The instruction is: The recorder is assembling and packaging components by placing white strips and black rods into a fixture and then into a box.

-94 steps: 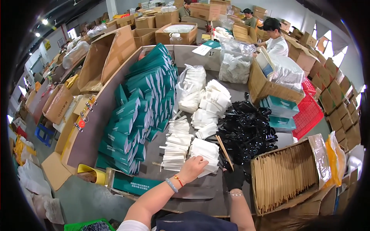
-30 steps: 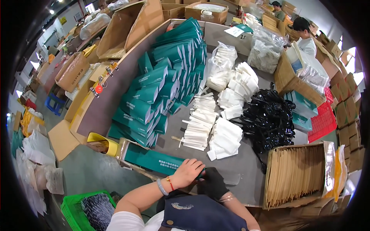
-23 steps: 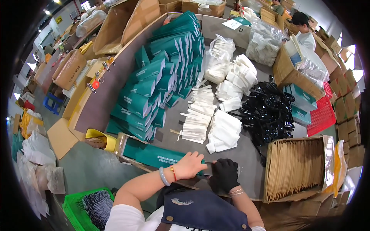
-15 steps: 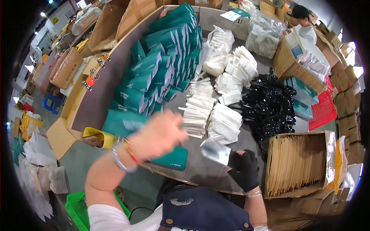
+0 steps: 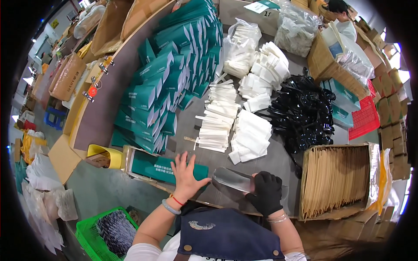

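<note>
My left hand point(image 5: 188, 175), bare, lies with fingers spread over the right part of a long flat green paper sleeve point(image 5: 150, 165) at the table's near edge. Whether it presses on the sleeve I cannot tell. My right hand point(image 5: 266, 193), in a black glove, is closed round the right end of a long, clear plastic piece with a rounded tip point(image 5: 230, 179). That tip points left, close to my left thumb. Beyond my hands lie stacks of narrow white paper packets point(image 5: 215, 124) and wider white packets point(image 5: 251, 137). A big pile of green sleeves point(image 5: 150, 93) leans at the left.
Glossy black packets point(image 5: 302, 115) are heaped right of the white ones. A carton of thin brown sticks point(image 5: 335, 185) stands at the right edge. A yellow holder point(image 5: 115, 157) sits at the left edge, above a green basket point(image 5: 85, 230) on the floor. A co-worker point(image 5: 342, 17) is at the far right.
My left hand has come down, from blurred motion over the table, onto the green sleeve with fingers spread. My right hand and the clear plastic piece have shifted slightly left.
</note>
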`<state>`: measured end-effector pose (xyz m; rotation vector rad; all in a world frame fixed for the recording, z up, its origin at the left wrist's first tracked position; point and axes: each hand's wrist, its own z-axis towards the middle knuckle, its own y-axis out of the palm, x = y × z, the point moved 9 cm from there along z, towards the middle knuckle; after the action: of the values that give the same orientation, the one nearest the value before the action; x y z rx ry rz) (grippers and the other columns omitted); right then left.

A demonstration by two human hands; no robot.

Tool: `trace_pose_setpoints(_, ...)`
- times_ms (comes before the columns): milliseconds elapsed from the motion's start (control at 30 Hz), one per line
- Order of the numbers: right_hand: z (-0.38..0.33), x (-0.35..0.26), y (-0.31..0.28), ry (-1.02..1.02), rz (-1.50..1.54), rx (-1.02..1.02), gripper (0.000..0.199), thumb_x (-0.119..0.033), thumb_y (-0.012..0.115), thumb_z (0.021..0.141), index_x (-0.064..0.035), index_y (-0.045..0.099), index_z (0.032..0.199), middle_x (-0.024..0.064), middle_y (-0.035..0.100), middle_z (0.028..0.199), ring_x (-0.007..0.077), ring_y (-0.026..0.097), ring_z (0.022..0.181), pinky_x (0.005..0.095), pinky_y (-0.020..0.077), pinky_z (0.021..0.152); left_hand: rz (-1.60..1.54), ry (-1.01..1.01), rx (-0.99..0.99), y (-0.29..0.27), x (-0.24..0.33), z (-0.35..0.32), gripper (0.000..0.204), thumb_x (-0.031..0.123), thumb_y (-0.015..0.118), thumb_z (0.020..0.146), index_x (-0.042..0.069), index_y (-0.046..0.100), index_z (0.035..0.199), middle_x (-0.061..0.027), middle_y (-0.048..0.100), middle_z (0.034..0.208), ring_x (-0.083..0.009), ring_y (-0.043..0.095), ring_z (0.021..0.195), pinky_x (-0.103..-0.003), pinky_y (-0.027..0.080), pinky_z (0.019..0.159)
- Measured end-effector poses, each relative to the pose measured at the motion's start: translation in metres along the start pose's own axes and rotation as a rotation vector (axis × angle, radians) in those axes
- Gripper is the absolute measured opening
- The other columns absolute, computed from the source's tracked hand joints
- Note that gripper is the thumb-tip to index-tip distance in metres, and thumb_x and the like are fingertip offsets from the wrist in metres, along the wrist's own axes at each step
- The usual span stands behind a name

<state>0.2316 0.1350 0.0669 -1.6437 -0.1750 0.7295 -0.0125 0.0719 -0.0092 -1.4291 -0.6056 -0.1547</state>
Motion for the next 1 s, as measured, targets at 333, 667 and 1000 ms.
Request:
trace_pose_setpoints(333, 0.012, -0.014, 0.032, -0.115, 0.111, -0.12, 0.061, -0.039, 0.08, 0.062, -0.0102, 0.06, 0.111, 0.0105, 0.06, 0.104, 0.0294, 0.059, 0.096, 0.0445, 0.0405, 0.085, -0.132, -0.018, -0.016, -0.002, -0.007, 0.003, 0.098, 0.043, 0.088, 0.06, 0.001, 0.046, 0.138, -0.0192, 0.04, 0.144, -0.0422, 0.026, 0.139, -0.063, 0.014, 0.112)
trace_pose_setpoints(667, 0.015, 0.007, 0.016, 0.01, 0.31, 0.251, 0.054, -0.02, 0.085, 0.068, -0.0084, 0.062, 0.115, 0.0151, 0.062, 0.108, 0.034, 0.06, 0.098, 0.0405, 0.0485, 0.087, -0.168, 0.319, 0.011, -0.006, 0.031, 0.062, 0.038, 0.019, 0.079, 0.072, 0.006, 0.068, 0.106, -0.0113, 0.06, 0.114, -0.0323, 0.054, 0.107, -0.043, 0.041, 0.094)
trace_pose_setpoints(1000, -0.214, 0.305, -0.088, 0.837, -0.131, 0.803, 0.025, -0.016, 0.069, 0.089, 0.0038, 0.061, 0.102, 0.0115, 0.061, 0.098, 0.0246, 0.059, 0.092, 0.0356, 0.0488, 0.085, 0.077, 0.651, 0.001, 0.007, 0.054, 0.081, 0.008, 0.011, 0.068, 0.079, 0.01, 0.06, 0.081, -0.0063, 0.054, 0.087, -0.0273, 0.054, 0.084, -0.042, 0.041, 0.075)
